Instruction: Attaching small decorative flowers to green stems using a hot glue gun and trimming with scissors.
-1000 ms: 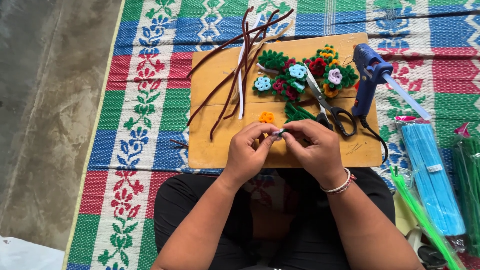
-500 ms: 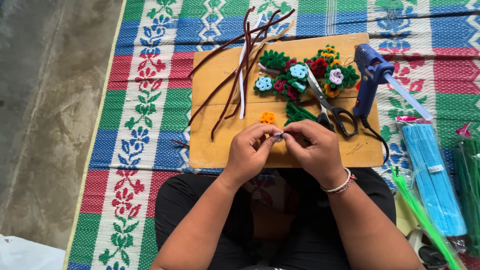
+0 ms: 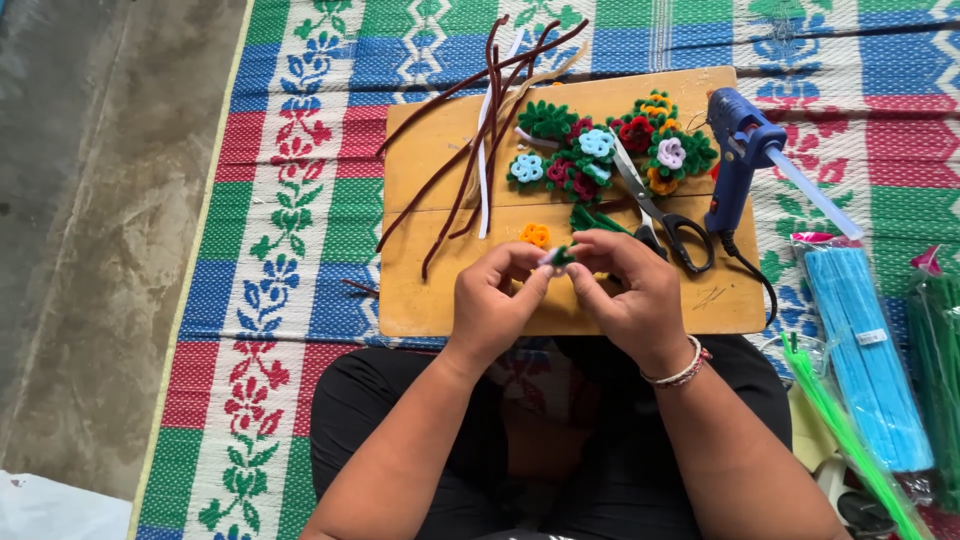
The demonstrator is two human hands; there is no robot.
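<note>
Brown pipe cleaners fanned across the wooden board's left half. Left hand and right hand meeting over the board's near edge, fingertips pinched narrow on a small green-and-white pipe-cleaner piece between them. Beyond, finished flowers, scissors, blue glue gun.

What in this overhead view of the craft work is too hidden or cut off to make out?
- The small green and pale piece: pinched between the left hand and right hand, whose fingers cover most of it, so its shape stays unclear.
- Green stems: near ends hidden behind the right hand.
- Packets of blue pipe cleaners and green pipe cleaners: the green packet is cut off by the right edge.
</note>
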